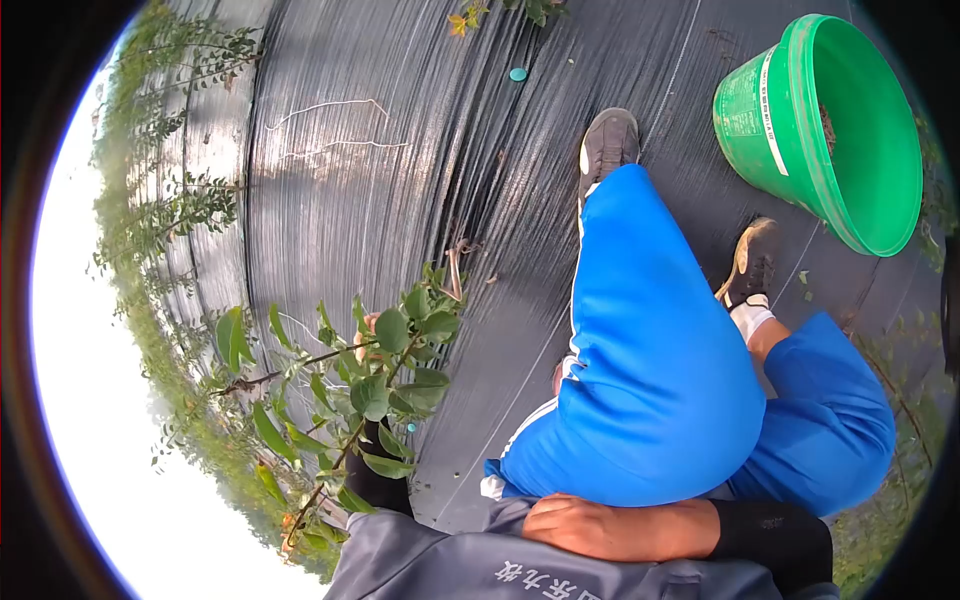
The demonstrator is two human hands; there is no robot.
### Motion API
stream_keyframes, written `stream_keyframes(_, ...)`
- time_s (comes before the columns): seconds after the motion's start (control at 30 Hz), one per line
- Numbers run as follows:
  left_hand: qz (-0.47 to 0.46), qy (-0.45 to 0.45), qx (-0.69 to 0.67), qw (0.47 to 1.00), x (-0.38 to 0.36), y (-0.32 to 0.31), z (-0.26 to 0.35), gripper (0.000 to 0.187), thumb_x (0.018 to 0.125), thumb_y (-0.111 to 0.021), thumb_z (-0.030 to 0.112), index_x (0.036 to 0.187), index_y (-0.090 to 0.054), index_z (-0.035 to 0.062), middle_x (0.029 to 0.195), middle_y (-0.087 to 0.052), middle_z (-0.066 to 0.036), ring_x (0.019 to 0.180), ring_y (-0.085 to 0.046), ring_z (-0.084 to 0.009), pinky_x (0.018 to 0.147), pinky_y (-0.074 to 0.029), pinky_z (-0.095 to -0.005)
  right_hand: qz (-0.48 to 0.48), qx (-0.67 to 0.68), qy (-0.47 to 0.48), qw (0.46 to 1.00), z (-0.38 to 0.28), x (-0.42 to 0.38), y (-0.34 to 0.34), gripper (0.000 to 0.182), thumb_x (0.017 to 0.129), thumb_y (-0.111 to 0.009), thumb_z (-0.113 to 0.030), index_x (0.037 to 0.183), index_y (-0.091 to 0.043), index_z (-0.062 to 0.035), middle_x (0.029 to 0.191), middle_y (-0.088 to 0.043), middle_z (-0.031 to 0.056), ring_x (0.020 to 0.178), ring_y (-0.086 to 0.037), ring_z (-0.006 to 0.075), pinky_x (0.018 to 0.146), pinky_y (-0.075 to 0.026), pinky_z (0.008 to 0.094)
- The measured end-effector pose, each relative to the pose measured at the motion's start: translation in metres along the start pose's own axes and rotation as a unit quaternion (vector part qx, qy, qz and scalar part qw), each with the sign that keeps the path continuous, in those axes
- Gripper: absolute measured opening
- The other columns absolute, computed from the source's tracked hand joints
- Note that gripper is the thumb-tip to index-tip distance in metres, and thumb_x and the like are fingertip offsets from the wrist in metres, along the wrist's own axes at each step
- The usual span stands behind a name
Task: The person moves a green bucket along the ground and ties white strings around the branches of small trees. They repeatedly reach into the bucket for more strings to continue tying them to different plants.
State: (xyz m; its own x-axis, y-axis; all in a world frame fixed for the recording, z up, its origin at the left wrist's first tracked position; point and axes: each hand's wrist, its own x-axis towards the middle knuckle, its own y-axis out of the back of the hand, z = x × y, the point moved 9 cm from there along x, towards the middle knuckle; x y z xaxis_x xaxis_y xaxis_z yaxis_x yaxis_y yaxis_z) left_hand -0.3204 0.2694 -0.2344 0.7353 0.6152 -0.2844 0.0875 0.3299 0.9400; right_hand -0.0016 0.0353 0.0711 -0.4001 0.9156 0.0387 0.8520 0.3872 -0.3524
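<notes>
Beside a row of young trees on black ground cover, I am watching the person crouching in blue trousers (650, 380), the left hand (368, 325) reaching out into a leafy branch (385, 385) that is arching across the lower left of the view. That hand is mostly hidden behind the leaves; only a patch of it is showing, so I cannot tell whether its grip is spread or closing on the stem. The right hand (600, 525) is resting loosely curled against the grey jacket (450, 570) near the knee, holding nothing. A green bucket (830, 130) is sitting tilted well apart at the upper right, beyond the two shoes (608, 145), with some dark matter showing inside. As I am judging it, the main risk is coming from the thin, springy branch: pulled too far, it could be snapping or whipping back toward the face. With leaves screening the fingers, a blind grasp could be stripping foliage or catching the wrong shoot. The deep crouch on smooth fabric could also be costing balance, and the bucket is lying out of easy reach.
</notes>
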Motion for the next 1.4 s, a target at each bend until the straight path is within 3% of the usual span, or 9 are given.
stream_keyframes(0.1,-0.019,0.004,-0.038,0.999,-0.001,-0.003,-0.002,0.02,0.087,-0.056,0.019,0.1,-0.059,0.0043,0.092,-0.063,-0.01,0.081,-0.06,-0.0211,0.071,-0.047,-0.0318,0.048,0.065,-0.01,0.997,0.001,0.004,0.016,0.018,0.082,-0.045,-0.01,0.093,-0.055,0.0005,0.084,-0.055,0.0096,0.086,-0.057,0.0233,0.08,-0.044,0.0337)
stream_keyframes(0.17,-0.032,0.009,-0.065,0.997,-0.003,-0.004,0.0,0.02,0.087,-0.055,0.019,0.1,-0.059,0.0044,0.092,-0.063,-0.01,0.081,-0.059,-0.0212,0.071,-0.047,-0.0319,-0.017,0.077,-0.012,0.997,0.004,0.007,0.01,0.024,0.086,-0.048,-0.012,0.104,-0.055,0.0023,0.101,-0.058,0.0122,0.1,-0.056,0.0245,0.088,-0.043,0.0338)
stream_keyframes(0.5,-0.048,0.04,-0.199,0.978,-0.002,-0.015,0.013,0.02,0.086,-0.054,0.017,0.101,-0.059,0.0048,0.093,-0.063,-0.011,0.083,-0.059,-0.0222,0.073,-0.047,-0.0326,-0.022,0.067,-0.036,0.997,0.002,0.019,0.039,0.029,0.087,-0.049,-0.013,0.112,-0.052,0.0016,0.109,-0.056,0.0134,0.105,-0.054,0.0249,0.091,-0.042,0.0329)
stream_keyframes(0.73,-0.053,0.064,-0.285,0.955,-0.017,-0.033,0.01,0.02,0.086,-0.054,0.016,0.102,-0.059,0.0051,0.094,-0.063,-0.011,0.085,-0.059,-0.0228,0.074,-0.046,-0.0332,-0.029,0.056,-0.048,0.997,0.018,-0.019,0.004,0.033,0.088,-0.051,-0.014,0.118,-0.05,0.0011,0.116,-0.054,0.0142,0.109,-0.053,0.0251,0.093,-0.041,0.0323)
stream_keyframes(1.2,-0.053,0.097,-0.462,0.88,0.008,-0.086,0.018,0.02,0.086,-0.053,0.014,0.103,-0.059,0.0057,0.095,-0.063,-0.011,0.088,-0.059,-0.0241,0.077,-0.046,-0.0342,-0.038,0.02,-0.081,0.996,-0.001,-0.07,0.033,0.044,0.09,-0.053,-0.015,0.13,-0.045,0.0002,0.129,-0.05,0.016,0.116,-0.049,0.0256,0.097,-0.04,0.0309)
stream_keyframes(1.23,-0.051,0.101,-0.475,0.873,0.01,-0.092,0.017,0.02,0.086,-0.052,0.014,0.103,-0.059,0.0058,0.095,-0.063,-0.011,0.088,-0.059,-0.0242,0.077,-0.046,-0.0343,-0.046,0.099,-0.108,0.988,-0.008,-0.081,0.067,0.046,0.083,-0.06,-0.016,0.126,-0.048,-0.0003,0.119,-0.055,0.014,0.108,-0.051,0.0262,0.093,-0.04,0.0345)
stream_keyframes(1.3,-0.049,0.114,-0.495,0.86,0.014,-0.094,0.018,0.02,0.086,-0.052,0.013,0.103,-0.059,0.0058,0.095,-0.063,-0.011,0.088,-0.059,-0.0243,0.077,-0.046,-0.0344,0.052,0.245,-0.229,0.941,-0.003,-0.119,0.115,0.037,0.09,-0.052,-0.02,0.117,-0.052,0.0045,0.12,-0.054,0.0181,0.115,-0.05,0.0283,0.097,-0.038,0.0361)
stream_keyframes(1.33,-0.047,0.121,-0.504,0.854,0.015,-0.097,0.016,0.02,0.086,-0.052,0.013,0.103,-0.059,0.0059,0.095,-0.063,-0.011,0.088,-0.059,-0.0244,0.077,-0.046,-0.0345,0.102,0.189,-0.268,0.939,0.001,-0.144,0.138,0.049,0.089,-0.057,-0.027,0.123,-0.048,0.0071,0.129,-0.048,0.0221,0.122,-0.045,0.0327,0.101,-0.033,0.0391)
stream_keyframes(1.4,-0.042,0.135,-0.521,0.842,0.018,-0.098,0.013,0.02,0.085,-0.052,0.013,0.103,-0.059,0.006,0.096,-0.063,-0.011,0.089,-0.059,-0.0246,0.078,-0.046,-0.0346,0.172,0.118,-0.344,0.915,-0.006,-0.162,0.161,0.049,0.087,-0.059,-0.025,0.122,-0.049,0.007,0.127,-0.05,0.0214,0.119,-0.047,0.0317,0.099,-0.035,0.0386)
